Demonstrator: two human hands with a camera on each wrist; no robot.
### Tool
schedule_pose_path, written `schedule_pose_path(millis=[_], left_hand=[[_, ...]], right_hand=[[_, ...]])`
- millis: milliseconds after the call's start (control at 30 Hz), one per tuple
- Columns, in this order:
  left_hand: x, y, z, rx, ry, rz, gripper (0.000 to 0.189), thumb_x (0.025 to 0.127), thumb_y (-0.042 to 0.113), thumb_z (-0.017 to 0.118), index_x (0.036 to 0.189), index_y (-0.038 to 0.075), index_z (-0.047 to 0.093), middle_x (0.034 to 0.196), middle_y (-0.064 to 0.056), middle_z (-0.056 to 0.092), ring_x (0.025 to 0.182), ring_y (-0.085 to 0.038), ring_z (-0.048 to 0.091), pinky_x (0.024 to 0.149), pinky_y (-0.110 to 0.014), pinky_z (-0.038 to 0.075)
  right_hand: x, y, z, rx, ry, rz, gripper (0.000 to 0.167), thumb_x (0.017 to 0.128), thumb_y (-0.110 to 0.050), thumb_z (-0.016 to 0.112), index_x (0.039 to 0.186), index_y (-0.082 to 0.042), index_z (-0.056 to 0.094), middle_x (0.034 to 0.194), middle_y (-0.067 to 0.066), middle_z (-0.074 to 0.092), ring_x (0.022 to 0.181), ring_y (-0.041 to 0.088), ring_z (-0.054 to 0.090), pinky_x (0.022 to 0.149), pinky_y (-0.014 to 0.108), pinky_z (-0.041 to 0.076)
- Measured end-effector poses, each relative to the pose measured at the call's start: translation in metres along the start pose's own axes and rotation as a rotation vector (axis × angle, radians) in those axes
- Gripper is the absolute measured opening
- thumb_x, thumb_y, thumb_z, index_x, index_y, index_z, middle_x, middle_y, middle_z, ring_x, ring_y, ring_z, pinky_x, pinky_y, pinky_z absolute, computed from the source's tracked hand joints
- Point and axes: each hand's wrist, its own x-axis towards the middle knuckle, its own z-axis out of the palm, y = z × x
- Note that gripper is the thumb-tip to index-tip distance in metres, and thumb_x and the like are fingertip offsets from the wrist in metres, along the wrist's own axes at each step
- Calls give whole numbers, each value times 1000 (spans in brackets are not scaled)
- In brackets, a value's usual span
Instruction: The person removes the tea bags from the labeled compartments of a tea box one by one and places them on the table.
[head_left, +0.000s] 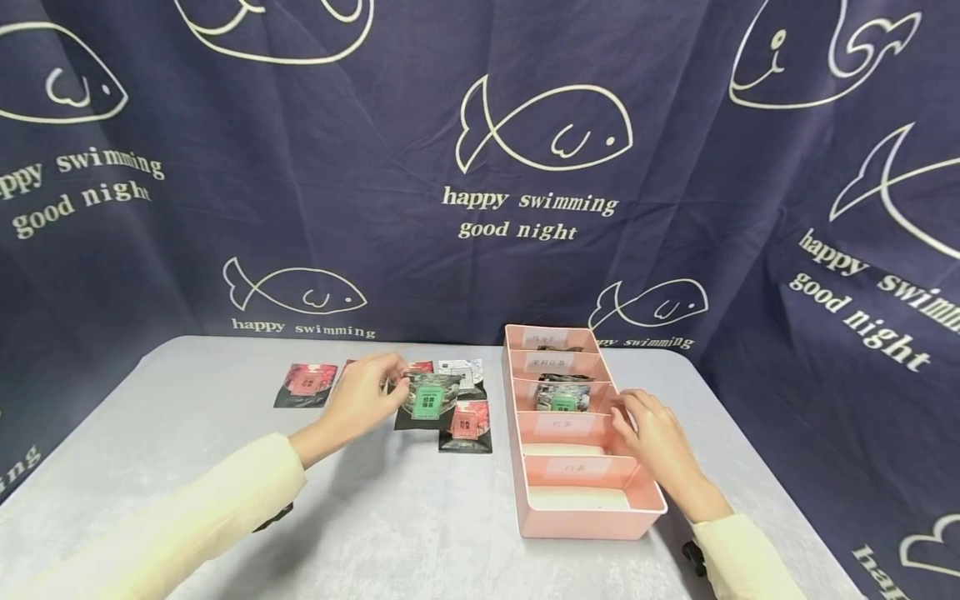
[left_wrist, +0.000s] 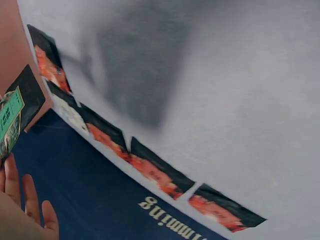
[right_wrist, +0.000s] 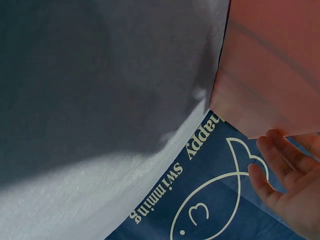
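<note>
The left hand (head_left: 366, 395) pinches one green-labelled packet (head_left: 427, 407) at its upper left side, with thumb and forefinger closed on it; in the left wrist view the other fingers are spread loosely, and the picture edge cuts off the pinch. The packet is in the air above the table (head_left: 360, 517), to the left of the pink box (head_left: 585, 523), its label facing the head camera. The left forearm reaches in from the lower left. Behind this hand, one red packet (head_left: 349, 365) is mostly hidden; another (head_left: 422, 367) and the white packet (head_left: 467, 377) are partly covered. The front red packet (head_left: 467, 433) and the leftmost one (head_left: 306, 383) show better. The right hand (head_left: 654, 429) touches the box's right rim, its fingers relaxed and slightly bent. In the middle compartment stands another green packet (head_left: 564, 398); dark packets behind are nearly hidden, and the box's labels are too blurred to read.
</note>
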Motion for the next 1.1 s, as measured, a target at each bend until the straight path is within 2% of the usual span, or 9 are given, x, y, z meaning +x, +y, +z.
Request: schedule_pose_path(millis=[233, 400, 667, 900, 1100], left_hand=[[-14, -15, -1, -21, -54, -78, 7, 75, 11, 61, 80, 16, 61, 78, 1, 67, 80, -20, 61, 73, -40, 45], [-21, -22, 0, -52, -75, -133, 9, 74, 10, 61, 79, 16, 60, 79, -1, 66, 78, -18, 61, 72, -38, 47], [-25, -30, 4, -70, -140, -211, 10, 75, 9, 59, 83, 14, 61, 81, -3, 68, 69, -14, 61, 70, -37, 46], [-24, -41, 9, -4, -139, -184, 14, 75, 10, 62, 89, 10, 62, 76, 0, 66, 68, -14, 57, 73, -40, 44], [-24, -50, 16, 5, -188, -205, 26, 76, 10, 64, 101, 7, 59, 77, 4, 63, 77, -15, 58, 77, -43, 44]], right_hand=[[0, 0, 0, 3, 3, 8, 17, 81, -12, 58, 91, 1, 64, 92, 14, 63, 86, 33, 59, 74, 48, 45], [0, 0, 0, 1, 3, 8, 17, 81, -12, 58, 92, 1, 64, 93, 14, 63, 86, 33, 59, 74, 48, 46], [0, -1, -1, 4, 2, 8, 18, 82, -11, 58, 92, 2, 64, 93, 15, 63, 86, 33, 59, 75, 48, 46], [0, -2, -2, 0, -5, 19, 19, 82, -12, 58, 94, 2, 64, 94, 15, 63, 86, 33, 59, 75, 48, 46], [0, -2, -2, -7, -15, 24, 18, 82, -12, 58, 93, 1, 64, 93, 16, 63, 86, 34, 59, 74, 49, 46]])
